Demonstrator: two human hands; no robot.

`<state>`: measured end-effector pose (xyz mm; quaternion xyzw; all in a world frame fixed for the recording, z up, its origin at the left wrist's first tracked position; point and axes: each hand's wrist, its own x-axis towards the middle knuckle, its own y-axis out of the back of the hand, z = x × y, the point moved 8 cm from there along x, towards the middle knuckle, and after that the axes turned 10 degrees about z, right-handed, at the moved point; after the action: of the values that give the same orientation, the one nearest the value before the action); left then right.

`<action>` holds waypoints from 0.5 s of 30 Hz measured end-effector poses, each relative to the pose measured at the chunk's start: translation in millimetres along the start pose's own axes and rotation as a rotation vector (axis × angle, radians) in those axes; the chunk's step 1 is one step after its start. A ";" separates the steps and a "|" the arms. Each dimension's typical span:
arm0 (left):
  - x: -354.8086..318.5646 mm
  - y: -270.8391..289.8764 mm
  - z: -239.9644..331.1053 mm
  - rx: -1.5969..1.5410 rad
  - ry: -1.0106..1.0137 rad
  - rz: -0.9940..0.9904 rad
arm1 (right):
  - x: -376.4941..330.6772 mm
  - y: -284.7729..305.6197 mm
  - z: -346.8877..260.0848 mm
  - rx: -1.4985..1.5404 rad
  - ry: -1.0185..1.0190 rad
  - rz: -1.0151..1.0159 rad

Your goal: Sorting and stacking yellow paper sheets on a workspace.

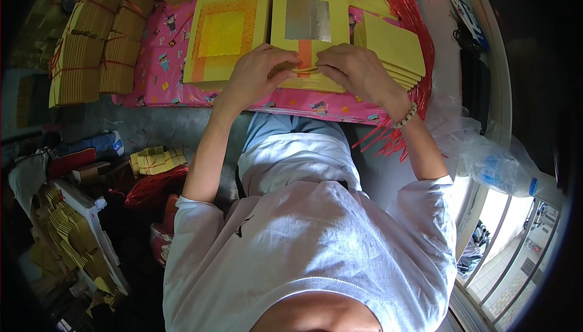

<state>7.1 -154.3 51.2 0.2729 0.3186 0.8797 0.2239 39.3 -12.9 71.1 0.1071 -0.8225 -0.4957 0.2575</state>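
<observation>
A stack of yellow paper sheets with a silver foil square (308,22) lies on the pink patterned cloth (159,58). My left hand (260,74) and my right hand (355,71) both pinch the near edge of the top sheet, fingertips meeting at its orange strip. Left of it lies a second stack of yellow sheets with an orange and gold centre (225,37). A pile of plain yellow folded sheets (393,46) sits just right of my right hand. A bead bracelet (405,116) is on my right wrist.
Tied bundles of yellow paper (91,40) stand at the far left of the cloth. Red plastic strings (419,34) hang along the right edge. A clear plastic bag (492,162) lies at my right. More yellow paper bundles (156,160) and clutter lie on the floor, left.
</observation>
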 end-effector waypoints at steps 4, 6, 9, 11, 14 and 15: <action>2.5 0.8 -2.5 -0.013 0.040 0.042 | 3.4 0.9 5.8 -0.026 -0.071 -0.022; 4.6 3.6 2.8 0.040 0.003 0.077 | 2.6 6.7 -1.0 0.008 -0.035 0.028; 4.2 3.9 5.7 0.105 0.033 0.054 | -0.4 7.4 -3.5 -0.006 0.041 0.078; 7.7 2.6 10.5 0.109 -0.036 0.052 | -2.2 7.0 -3.5 -0.060 0.080 0.081; 13.7 4.1 27.4 0.133 -0.120 0.083 | 0.6 4.8 -6.4 -0.158 0.115 0.051; 16.8 5.3 34.6 0.151 -0.142 0.120 | 3.7 12.2 -14.3 -0.172 0.173 0.141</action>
<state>14.9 -133.3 82.9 0.3690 0.3503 0.8436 0.1716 44.7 -19.5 88.2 0.0690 -0.7572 -0.5340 0.3698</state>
